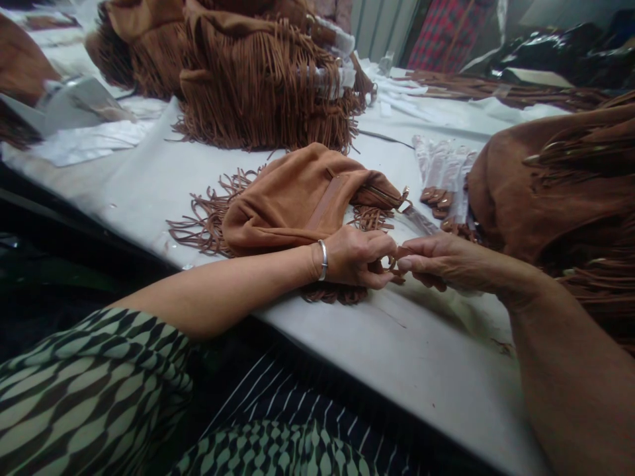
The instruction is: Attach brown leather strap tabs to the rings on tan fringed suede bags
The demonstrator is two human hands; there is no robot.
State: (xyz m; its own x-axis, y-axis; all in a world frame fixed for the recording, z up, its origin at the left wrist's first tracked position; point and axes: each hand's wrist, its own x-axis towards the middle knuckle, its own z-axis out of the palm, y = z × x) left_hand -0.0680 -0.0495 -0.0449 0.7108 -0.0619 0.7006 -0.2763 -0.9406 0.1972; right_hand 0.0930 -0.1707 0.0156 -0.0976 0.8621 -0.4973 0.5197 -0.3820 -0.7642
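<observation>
A tan suede fringed bag [297,198] lies on the white table [149,185] in front of me. My left hand [360,258], with a silver bangle at the wrist, rests at the bag's near edge with its fingers pinched on a small brown strap piece [395,259]. My right hand [441,262] meets it from the right, fingers also pinched on the same small piece. Fringe strands spread out to the bag's left and under my left hand.
Stacks of similar fringed suede bags [258,79] stand at the back. Another pile [560,185] sits at the right. Clear packets of brown strap parts [444,175] lie beside it. Papers and plastic [84,125] lie at the left. The table's front edge runs diagonally.
</observation>
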